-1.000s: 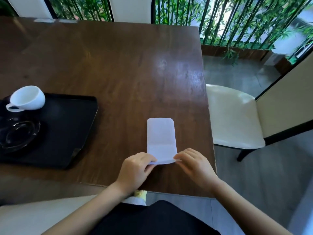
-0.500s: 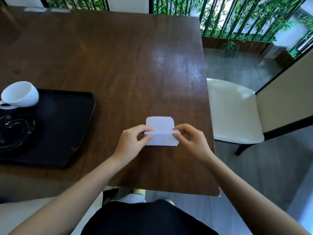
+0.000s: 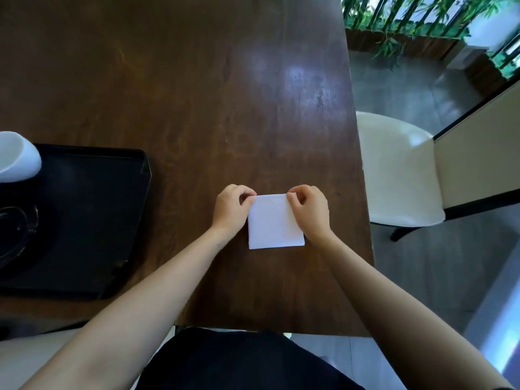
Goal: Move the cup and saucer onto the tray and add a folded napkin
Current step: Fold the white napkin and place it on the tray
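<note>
White paper, folded into a near-square napkin (image 3: 275, 220), was seen lying flat on the dark wooden table (image 3: 174, 88) in the single head view, close to the table's right edge and towards its near side. Its two far corners were being pinched: the left hand (image 3: 230, 211) was closed on the far-left corner between thumb and forefinger, and the right hand (image 3: 309, 211) was closed likewise on the far-right corner. The layers appeared to be lined up at the far edge, so the fold was judged nearly finished and only the pressing of the crease and the carrying across were thought to remain.

A black tray (image 3: 92, 220) was seen well apart to the left, near the table's near edge. A white cup (image 3: 17, 156) was seen at its far-left side, cut off by the frame, with a dark glass saucer (image 3: 14, 235) nearer on the tray. The cup did not appear to be standing on the saucer, though this could not be told for certain.

Several risks were judged. The thin layers could be let slip out of line if the pinch were eased unevenly, leaving a crooked fold. The napkin could be allowed to spring open when lifted by one corner only. The cup could be knocked if the napkin were set down too far left.
</note>
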Demonstrator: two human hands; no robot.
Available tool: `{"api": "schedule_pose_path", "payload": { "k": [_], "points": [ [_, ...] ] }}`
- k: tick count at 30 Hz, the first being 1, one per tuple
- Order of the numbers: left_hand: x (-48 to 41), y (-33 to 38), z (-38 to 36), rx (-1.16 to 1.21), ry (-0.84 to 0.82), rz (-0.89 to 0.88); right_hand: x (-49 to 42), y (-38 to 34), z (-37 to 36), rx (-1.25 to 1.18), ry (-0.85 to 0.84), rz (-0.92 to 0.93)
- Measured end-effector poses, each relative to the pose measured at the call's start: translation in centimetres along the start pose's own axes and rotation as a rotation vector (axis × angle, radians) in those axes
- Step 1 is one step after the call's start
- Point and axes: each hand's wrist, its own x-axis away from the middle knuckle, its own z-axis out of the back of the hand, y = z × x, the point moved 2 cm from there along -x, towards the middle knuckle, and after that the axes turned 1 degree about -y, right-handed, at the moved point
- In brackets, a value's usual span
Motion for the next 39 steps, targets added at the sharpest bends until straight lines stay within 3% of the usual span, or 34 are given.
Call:
{"api": "schedule_pose_path", "payload": {
  "k": [7,10,13,15,17,20,27,39],
  "points": [
    [0.5,0.5,0.5,0.003,0.037,-0.016,0.3,-0.4,1.1,-0.049,0.099,-0.006],
    [2.0,1.0,1.9,-0.062,0.216,-0.072,-0.1,0.5,4.4,-0.084,0.247,-0.033],
    [4.1,1.4,2.4,-0.212,0.342,-0.243,0.6,1.2,6.1,-0.042,0.280,-0.036],
    [5.3,2.0,1.1,-0.302,0.278,-0.365,1.8,0.1,4.8,0.060,0.169,0.128],
    [5.6,2.2,-1.0,-0.434,0.121,-0.431,2.8,-1.0,1.9,0.211,-0.052,0.299],
    [4.4,1.0,-3.2,-0.645,-0.095,-0.330,3.3,-0.6,-1.7,0.440,-0.219,0.389],
    [3.2,-0.8,-4.0,-0.779,-0.163,-0.319,3.1,1.4,-2.8,0.625,-0.176,0.417],
    [2.8,-1.0,-3.5,-0.734,-0.203,-0.343,3.2,2.1,-2.0,0.638,-0.197,0.431]
  ]
}}
